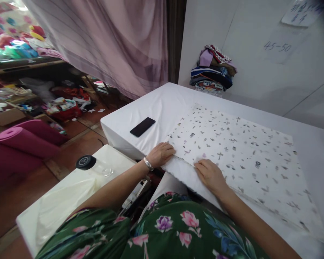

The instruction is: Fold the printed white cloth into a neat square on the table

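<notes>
A white cloth (237, 151) printed with small grey and brown motifs lies spread flat across the white-covered table (162, 104). My left hand (161, 154), with a silver bracelet at the wrist, is closed on the cloth's near left corner. Further right along the same near edge, my right hand (211, 175) pinches the fabric between thumb and fingers. Between the two hands the cloth's edge runs along the table's front. The undersides of my fingers are partly hidden. A black phone (142, 127) rests on the table beyond my left hand.
At my left a small white table (62, 196) bears a clear jar with a black lid (85, 162). Folded clothes (212, 72) are stacked against the wall behind. A pink curtain (110, 43) hangs at the back; rolled pink material (18, 140) is on the left.
</notes>
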The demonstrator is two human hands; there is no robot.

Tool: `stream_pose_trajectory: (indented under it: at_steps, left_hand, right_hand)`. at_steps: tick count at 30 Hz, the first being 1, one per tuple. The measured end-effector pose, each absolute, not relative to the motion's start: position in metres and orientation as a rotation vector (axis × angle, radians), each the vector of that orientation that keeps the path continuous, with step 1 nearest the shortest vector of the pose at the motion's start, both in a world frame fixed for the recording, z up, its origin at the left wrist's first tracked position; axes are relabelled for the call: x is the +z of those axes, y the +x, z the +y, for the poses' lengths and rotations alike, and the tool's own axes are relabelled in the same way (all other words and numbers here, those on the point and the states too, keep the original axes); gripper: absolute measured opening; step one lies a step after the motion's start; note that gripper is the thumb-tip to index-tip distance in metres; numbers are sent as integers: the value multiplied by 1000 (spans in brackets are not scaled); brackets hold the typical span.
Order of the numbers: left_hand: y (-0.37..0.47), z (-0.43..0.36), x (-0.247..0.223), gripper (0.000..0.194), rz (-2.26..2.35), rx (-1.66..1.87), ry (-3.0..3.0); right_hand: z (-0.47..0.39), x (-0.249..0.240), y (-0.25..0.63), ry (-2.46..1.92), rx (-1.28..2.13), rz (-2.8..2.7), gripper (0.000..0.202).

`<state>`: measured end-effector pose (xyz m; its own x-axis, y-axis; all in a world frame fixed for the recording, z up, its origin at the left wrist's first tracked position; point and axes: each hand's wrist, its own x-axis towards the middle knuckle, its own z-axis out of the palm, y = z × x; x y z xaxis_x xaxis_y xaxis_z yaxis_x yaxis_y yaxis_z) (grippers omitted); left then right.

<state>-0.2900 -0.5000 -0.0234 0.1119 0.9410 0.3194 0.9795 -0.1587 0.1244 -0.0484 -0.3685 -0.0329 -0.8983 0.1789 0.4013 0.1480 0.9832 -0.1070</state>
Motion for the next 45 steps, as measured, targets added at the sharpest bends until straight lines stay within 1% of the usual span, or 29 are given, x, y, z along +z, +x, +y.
stream_pose_trajectory:
  at_steps: [3, 7, 13, 17, 21, 25, 28, 33, 36, 38, 41, 45]
  left_hand:
    - [-293, -502, -20, 25, -1919, -473, -2315]
    - [-293, -499, -19, 23, -1933, -382, -2295]
    - [-293, -491, -17, 25, -1935, -301, -2276]
    - [-296, -488, -13, 28, -1952, -374, -2250]
    - [-300, -487, -13, 30, -1973, -468, -2241]
    - [-302, -486, -14, 30, -1987, -475, -2278]
    - [-302, -487, -14, 30, -1992, -473, -2301]
    - [-300, -491, -17, 27, -1957, -530, -2361]
    - [-299, -492, -19, 31, -1938, -556, -2336]
    - [-299, -492, -19, 27, -1937, -531, -2295]
    - [-299, -489, -17, 22, -1913, -518, -2244]
    - [-299, -487, -15, 21, -1937, -621, -2111]
  right_hand:
    - [-368, -33, -48, -250, 95, -2731, 21]
    - [-368, -35, -49, -270, 42, -2729, 21]
    - [-366, -37, -48, -247, 51, -2720, 28]
    - [-367, -37, -47, -251, 57, -2739, 30]
    - [-368, -39, -48, -268, 49, -2726, 37]
    - [-367, -42, -48, -290, 22, -2701, 41]
    - [-365, -44, -47, -294, 50, -2673, 40]
    - [-360, -47, -45, -379, 189, -2586, 39]
    - [-357, -50, -46, -436, 266, -2524, 38]
    - [-357, -51, -46, -451, 298, -2504, 37]
    - [-359, -48, -45, -430, 293, -2485, 37]
    - [-362, -39, -44, -287, 197, -2487, 32]
